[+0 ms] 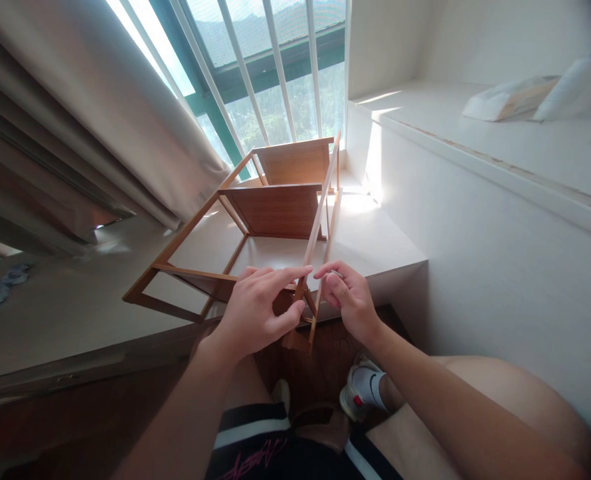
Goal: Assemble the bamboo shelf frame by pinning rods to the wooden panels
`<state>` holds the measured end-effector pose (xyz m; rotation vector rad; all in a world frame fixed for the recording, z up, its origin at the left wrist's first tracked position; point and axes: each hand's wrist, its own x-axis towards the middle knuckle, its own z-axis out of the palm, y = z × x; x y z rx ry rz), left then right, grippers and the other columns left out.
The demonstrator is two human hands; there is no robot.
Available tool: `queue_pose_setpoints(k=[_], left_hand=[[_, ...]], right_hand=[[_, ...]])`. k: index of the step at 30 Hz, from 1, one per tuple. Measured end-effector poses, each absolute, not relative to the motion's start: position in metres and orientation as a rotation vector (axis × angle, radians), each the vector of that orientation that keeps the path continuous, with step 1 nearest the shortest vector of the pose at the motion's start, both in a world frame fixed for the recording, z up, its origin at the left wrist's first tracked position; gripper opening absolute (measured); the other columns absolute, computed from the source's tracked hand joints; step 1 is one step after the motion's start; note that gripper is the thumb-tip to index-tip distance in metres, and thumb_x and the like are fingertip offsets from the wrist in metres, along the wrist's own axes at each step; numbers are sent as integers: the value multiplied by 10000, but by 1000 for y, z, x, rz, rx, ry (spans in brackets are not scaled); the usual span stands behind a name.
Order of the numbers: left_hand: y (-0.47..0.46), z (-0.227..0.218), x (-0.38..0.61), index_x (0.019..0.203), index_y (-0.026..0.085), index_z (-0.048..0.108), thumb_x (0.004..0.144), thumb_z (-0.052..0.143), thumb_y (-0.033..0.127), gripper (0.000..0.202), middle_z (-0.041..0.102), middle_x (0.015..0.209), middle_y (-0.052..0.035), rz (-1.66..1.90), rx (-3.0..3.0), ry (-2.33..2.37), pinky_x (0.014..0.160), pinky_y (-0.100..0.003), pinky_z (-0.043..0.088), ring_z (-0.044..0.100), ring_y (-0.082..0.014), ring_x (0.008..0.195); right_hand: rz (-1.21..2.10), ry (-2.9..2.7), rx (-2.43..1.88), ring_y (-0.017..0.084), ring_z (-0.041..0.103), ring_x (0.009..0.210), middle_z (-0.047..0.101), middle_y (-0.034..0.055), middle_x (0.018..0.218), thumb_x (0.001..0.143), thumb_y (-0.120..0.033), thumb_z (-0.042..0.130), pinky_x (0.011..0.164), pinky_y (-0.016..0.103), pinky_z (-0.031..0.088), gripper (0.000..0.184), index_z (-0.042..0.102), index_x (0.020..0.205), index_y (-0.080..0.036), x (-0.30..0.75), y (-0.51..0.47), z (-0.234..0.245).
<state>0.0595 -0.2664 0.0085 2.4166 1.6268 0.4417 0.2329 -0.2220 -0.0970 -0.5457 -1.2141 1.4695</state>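
A brown wooden shelf rack (pixel 275 212), an open frame with several flat boards, lies tilted on the pale window ledge. Its near end juts out past the ledge edge. My left hand (pixel 260 310) grips the near end of the rack, thumb and forefinger on either side of a slim wooden post. Just to the right, my right hand (pixel 348 293) is closed in a pinch beside the same post, its forefinger pointing at it. A tiny pale bit shows at those fingers, too small to name.
A barred window (pixel 275 80) stands behind the rack, with a grey-beige curtain (pixel 100 100) at left. On the right, a white raised ledge (pixel 475 153) bears a white packet (pixel 512 99). Crumpled blue cloth (pixel 2 287) lies far left. My shoe (pixel 352 393) is on the dark floor below.
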Motion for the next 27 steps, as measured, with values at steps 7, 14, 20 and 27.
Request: queue_pose_setpoints(k=[7, 14, 20, 27], left_hand=[[-266, 8, 60, 1312, 353, 568, 856, 597, 308, 459, 703, 1014, 30, 469, 2410, 1627, 896, -369, 354, 619, -196, 938], [-265, 8, 59, 1317, 347, 564, 859, 589, 314, 460, 705, 1003, 25, 469, 2414, 1634, 898, -375, 363, 622, -199, 933], [-266, 6, 59, 1314, 347, 566, 867, 580, 326, 448, 707, 979, 17, 485, 2415, 1626, 892, -376, 366, 619, -203, 922], [-265, 3, 57, 1303, 352, 571, 870, 579, 341, 433, 709, 976, 17, 513, 2435, 1619, 875, -377, 359, 616, -207, 910]], right_hand=[[1305, -1432, -808, 130, 354, 555, 392, -57, 644, 1008, -341, 376, 543, 260, 316, 167, 436, 895, -234, 242, -217, -108], [1189, -1857, -834, 151, 494, 632, 531, -23, 679, 1044, -340, 334, 660, 295, 406, 291, 482, 824, -219, 259, -217, -111], [770, -1984, -849, 215, 574, 916, 606, 76, 946, 976, -279, 533, 839, 354, 467, 211, 735, 963, -219, 279, -210, -108], [677, -1812, -780, 197, 684, 910, 738, 52, 967, 972, -152, 506, 830, 330, 536, 279, 708, 1141, -243, 294, -224, -88]])
